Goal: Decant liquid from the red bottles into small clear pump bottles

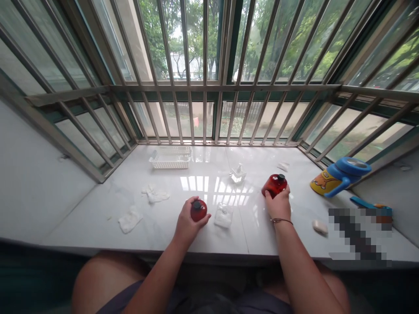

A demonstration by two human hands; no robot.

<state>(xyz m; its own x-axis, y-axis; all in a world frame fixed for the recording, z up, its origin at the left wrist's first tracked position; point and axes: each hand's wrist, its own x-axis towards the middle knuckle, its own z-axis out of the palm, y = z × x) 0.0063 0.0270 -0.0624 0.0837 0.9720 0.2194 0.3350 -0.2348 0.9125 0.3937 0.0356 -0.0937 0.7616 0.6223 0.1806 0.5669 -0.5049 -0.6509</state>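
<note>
My left hand (189, 222) is wrapped round a small red bottle (199, 211) with a black cap, held near the front middle of the white sill. Farther right, my right hand (279, 205) grips a second red bottle (273, 185), also black-capped, which tilts slightly. Between the hands lies a flat clear square item (223, 215) that looks like a plastic packet or box. Behind it stands a small clear container with a pump-like top (238, 173).
A white perforated basket (172, 158) is at the back left. Crumpled white tissues (130, 219) lie on the left. To the right are a blue and yellow cup (340, 176), a pale rounded object (320, 227) and a blue strap (363, 202). Metal bars (204, 113) line the window.
</note>
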